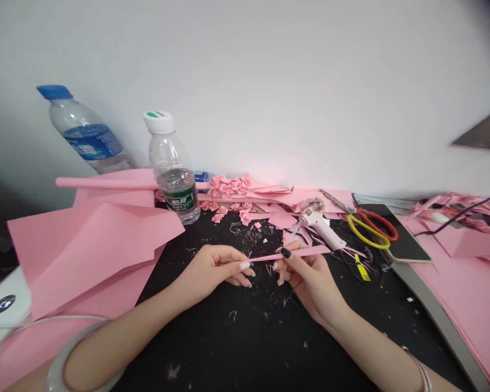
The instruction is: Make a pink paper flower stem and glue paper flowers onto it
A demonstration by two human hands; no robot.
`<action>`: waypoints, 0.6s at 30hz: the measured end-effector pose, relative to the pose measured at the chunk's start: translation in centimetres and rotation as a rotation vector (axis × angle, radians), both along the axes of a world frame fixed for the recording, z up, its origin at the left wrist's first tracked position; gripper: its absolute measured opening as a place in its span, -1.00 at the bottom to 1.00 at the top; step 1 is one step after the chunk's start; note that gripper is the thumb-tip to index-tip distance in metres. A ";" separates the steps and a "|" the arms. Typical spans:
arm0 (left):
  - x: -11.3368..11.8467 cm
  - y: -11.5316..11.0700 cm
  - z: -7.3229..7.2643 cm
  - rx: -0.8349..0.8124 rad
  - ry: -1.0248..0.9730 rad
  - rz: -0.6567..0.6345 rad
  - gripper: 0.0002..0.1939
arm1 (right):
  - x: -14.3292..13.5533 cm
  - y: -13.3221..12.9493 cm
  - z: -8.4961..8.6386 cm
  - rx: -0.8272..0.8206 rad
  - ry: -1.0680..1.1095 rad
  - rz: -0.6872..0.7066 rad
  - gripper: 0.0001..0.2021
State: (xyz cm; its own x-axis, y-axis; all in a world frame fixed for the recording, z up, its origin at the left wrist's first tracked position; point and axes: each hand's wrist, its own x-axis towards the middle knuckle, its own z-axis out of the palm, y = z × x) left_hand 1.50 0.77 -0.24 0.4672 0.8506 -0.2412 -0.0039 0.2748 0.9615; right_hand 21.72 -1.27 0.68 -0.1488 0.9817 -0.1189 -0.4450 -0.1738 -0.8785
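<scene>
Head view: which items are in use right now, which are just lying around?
In use: pink paper strip, pinched at its ends by left hand and right hand.

Lying about: glue gun, scissors, two water bottles, pink paper sheets, small folded pink pieces.

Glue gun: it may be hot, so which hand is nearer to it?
Right. The right hand sits just below the glue gun; the left hand is farther off, across the pink paper strip.

- Bare black counter (245, 337) lies open well in front of the glue gun (320, 226)
- Left of the glue gun, a bottle (173, 169) and pink sheets (90, 245) block
- Right of it, scissors (371, 224) crowd close
</scene>
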 end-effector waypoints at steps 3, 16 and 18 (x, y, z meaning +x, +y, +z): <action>0.0 -0.1 0.1 -0.028 0.006 0.017 -0.83 | 0.0 0.0 -0.1 0.001 0.011 0.007 -0.88; 0.0 -0.3 0.5 -0.135 -0.083 0.032 -0.84 | 0.0 -0.2 -0.1 -0.001 0.019 0.020 -0.90; -0.1 -0.3 0.6 -0.175 -0.108 0.040 -0.84 | -0.1 -0.3 -0.1 0.019 0.010 0.020 -0.90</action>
